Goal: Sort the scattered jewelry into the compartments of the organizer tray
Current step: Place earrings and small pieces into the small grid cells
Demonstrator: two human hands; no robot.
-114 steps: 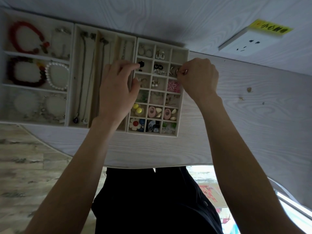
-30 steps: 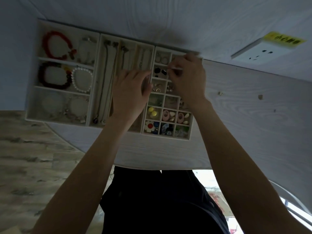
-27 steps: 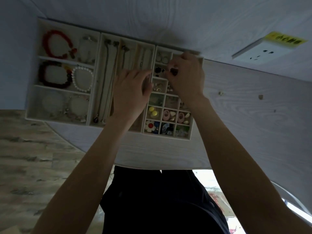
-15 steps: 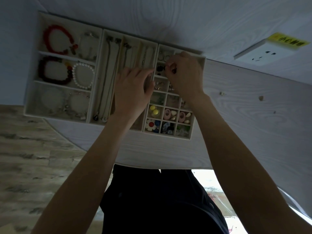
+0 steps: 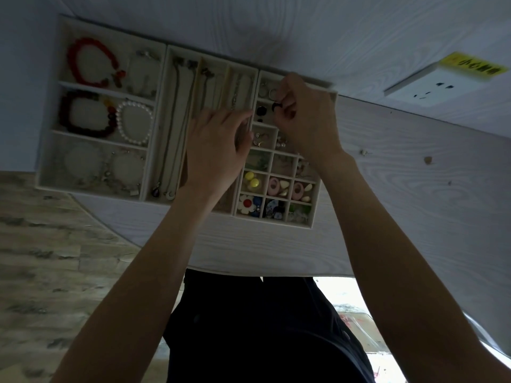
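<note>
Here a small black earring [image 5: 275,106] sits pinched between the thumb and fingertips of the right hand [image 5: 305,120], just over the upper cells of the organizer tray [image 5: 315,214], beside a cell that holds a black stud [image 5: 261,110]. The left hand [image 5: 218,153] lies on the divider between the necklace slots and the small grid, its fingers loosely spread and holding nothing (thumb near the grid's edge). A tiny piece [image 5: 364,152] lies on the table [image 5: 414,203], well apart from the tray
</note>
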